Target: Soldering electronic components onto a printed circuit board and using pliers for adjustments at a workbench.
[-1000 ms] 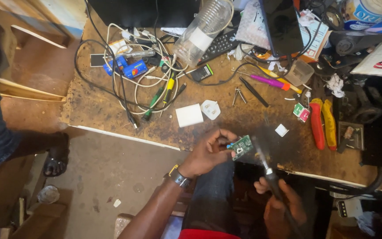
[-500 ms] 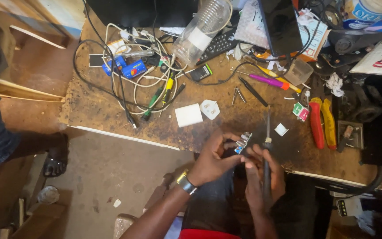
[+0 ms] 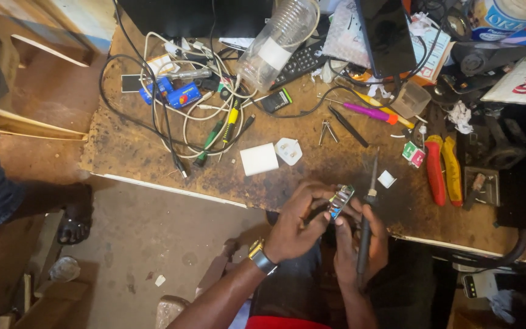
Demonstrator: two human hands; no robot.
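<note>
While the left hand (image 3: pixel 296 222) pinches a small circuit board (image 3: pixel 340 201) in its grip at the near edge of the desk (image 3: pixel 135 152), the right hand (image 3: pixel 360 240) is wrapped shut around a dark soldering iron (image 3: pixel 368 213), whose tip points toward twelve o'clock just beside the board. A white square adapter (image 3: pixel 259 159) lies at about ten o'clock from the board, red-handled pliers (image 3: pixel 436 170) at about two o'clock, and a tangle of cables (image 3: pixel 196 103) farther off at ten o'clock.

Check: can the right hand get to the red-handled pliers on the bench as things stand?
Probably not yet: the right hand grips a soldering iron. The red-handled pliers lie uncovered nearby.
</note>
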